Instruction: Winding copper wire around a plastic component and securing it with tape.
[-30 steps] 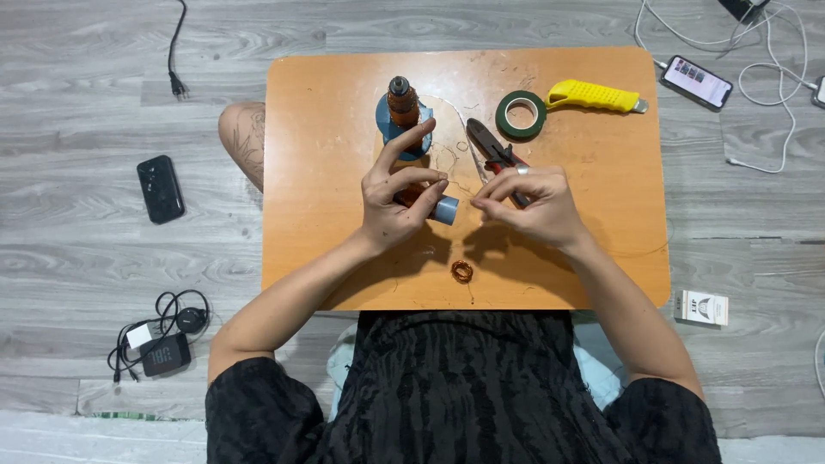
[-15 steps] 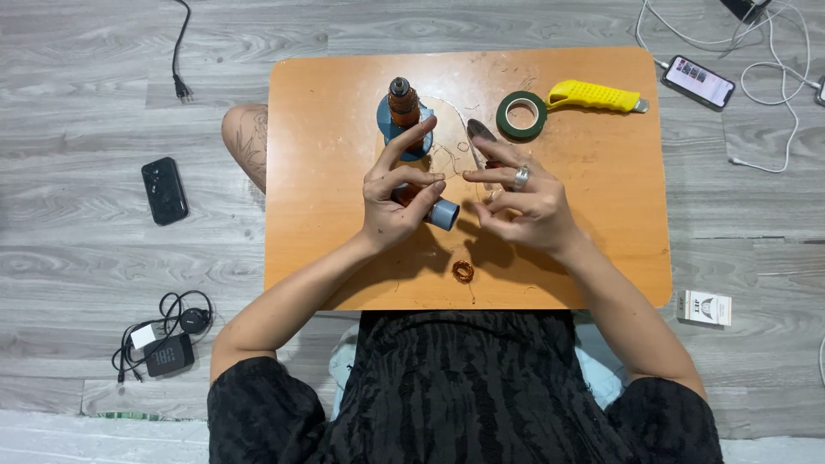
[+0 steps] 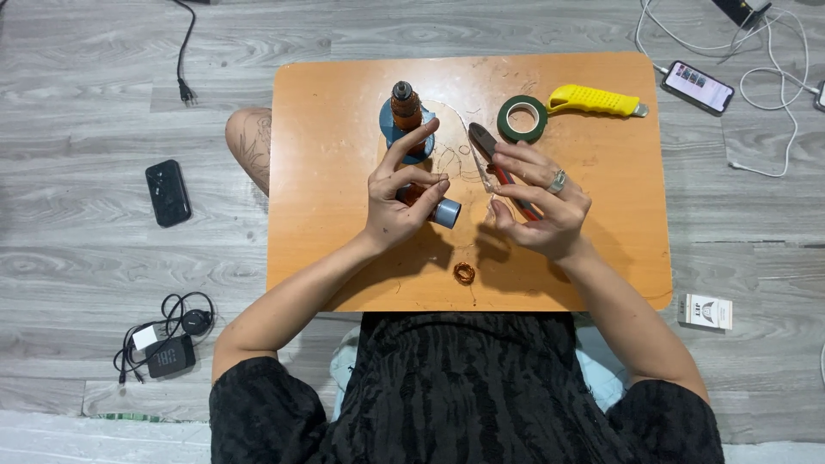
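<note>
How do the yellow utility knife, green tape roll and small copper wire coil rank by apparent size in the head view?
1. yellow utility knife
2. green tape roll
3. copper wire coil

Pliers' (image 3: 484, 144) handles perhaps behind right hand (image 3: 540, 204)

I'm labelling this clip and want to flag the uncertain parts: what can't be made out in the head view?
- Spool in the left hand: fingers cover most of it; only its blue end cap shows.
- Pliers: right hand hides the handles.
- Thin wire between the hands: too fine to trace.
- Copper coil: too small to count its turns.
- Phone screen: too small to read.
- White cable: cut off by the right edge.
</note>
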